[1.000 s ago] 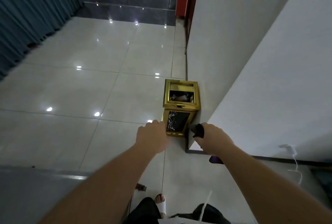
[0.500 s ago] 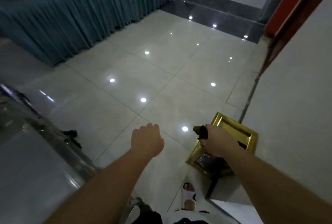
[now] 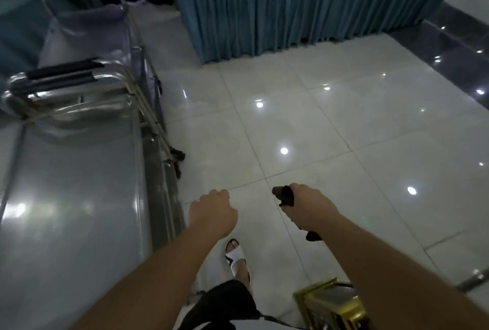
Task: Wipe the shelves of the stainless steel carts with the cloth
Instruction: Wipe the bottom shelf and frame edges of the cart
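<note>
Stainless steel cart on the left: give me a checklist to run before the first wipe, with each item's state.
1. Dark cloth gripped in right hand: ok.
2. Left hand holds nothing: ok.
3. Stainless steel cart's flat top shelf bare where visible: ok.
4. Cloth touching shelf: not ok, it hangs over the white tiled floor.
5. Lower shelves' state: cannot tell, hidden.
6. Gold bin apart from cart: ok.

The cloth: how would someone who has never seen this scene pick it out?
Look over the pale tiled floor, right of the steel cart. The right hand grips the cloth, a dark bunched rag; the left hand holds nothing.
</note>
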Available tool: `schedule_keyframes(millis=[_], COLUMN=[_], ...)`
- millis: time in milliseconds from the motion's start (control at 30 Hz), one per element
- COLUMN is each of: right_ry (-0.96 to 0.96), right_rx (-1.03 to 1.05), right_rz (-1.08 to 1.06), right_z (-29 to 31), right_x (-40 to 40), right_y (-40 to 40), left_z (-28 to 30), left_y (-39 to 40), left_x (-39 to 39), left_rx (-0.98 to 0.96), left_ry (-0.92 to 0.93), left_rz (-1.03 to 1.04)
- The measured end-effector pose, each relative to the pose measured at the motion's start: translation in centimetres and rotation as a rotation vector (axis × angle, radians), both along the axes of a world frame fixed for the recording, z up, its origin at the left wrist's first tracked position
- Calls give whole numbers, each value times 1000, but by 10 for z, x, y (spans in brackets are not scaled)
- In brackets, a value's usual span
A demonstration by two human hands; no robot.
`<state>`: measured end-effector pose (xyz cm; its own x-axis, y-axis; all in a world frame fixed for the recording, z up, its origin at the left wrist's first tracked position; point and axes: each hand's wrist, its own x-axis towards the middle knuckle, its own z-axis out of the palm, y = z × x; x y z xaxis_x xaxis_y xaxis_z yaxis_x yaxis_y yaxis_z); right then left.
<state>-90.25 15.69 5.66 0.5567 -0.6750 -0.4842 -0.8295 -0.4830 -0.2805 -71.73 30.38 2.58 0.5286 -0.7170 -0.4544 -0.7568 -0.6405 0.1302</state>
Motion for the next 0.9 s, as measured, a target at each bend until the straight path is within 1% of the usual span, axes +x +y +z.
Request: schedule_keyframes(millis=[133,300,467,633,800,900], right_ry=[21,15,62,75,115,119], right_rx=[24,40,32,56,56,63], right_rz=[94,115,223,419,714,895], right_z=[-2,4,4,0,-14,-24], right_x=[70,150,219,303,389,441], right_y=[-41,-94,-132,-158,-170,-174], left_z=[-7,-2,2,-12,-25,-29], left_y=[-37,-81,-91,-77,-60,-55], left_x=[58,133,187,226,244,248], left_rx=[2,-18,-39,-101,-87,-95], left_ry=[21,22,46,81,89,77], left_rz=[73,118,234,472,769,993])
